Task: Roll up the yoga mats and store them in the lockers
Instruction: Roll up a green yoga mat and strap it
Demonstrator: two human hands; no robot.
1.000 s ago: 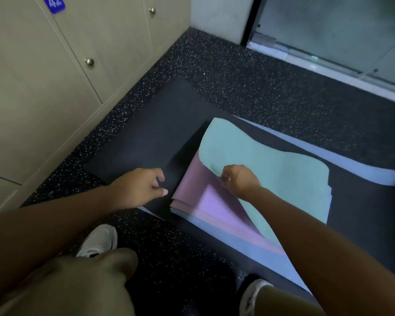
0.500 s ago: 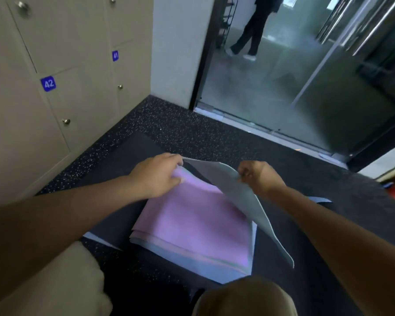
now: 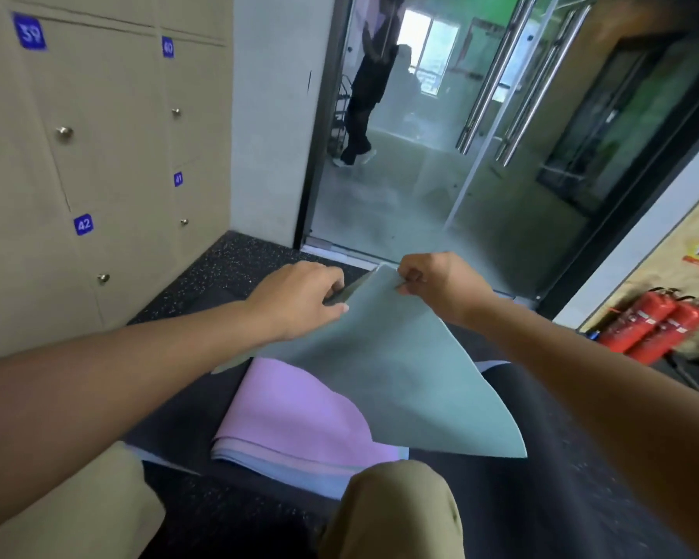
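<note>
Both hands pinch the top edge of the green mat [image 3: 396,381], left hand [image 3: 299,300] and right hand [image 3: 440,284] close together, lifting it above the pink mat [image 3: 295,421]. That one tops what seems a folded stack on the black mat [image 3: 178,417], near the lockers [image 3: 97,155]

The lockers [image 3: 97,155] stand at the left. The folded mat stack [image 3: 299,429] lies near, on the floor mat [image 3: 186,397]. The lifted mat [image 3: 396,377] hangs above the stack, between the left hand [image 3: 299,304] and the right hand [image 3: 440,284]. Far behind is the doorway [image 3: 400,175]; far right, the fire extinguishers [image 3: 658,324].
</note>
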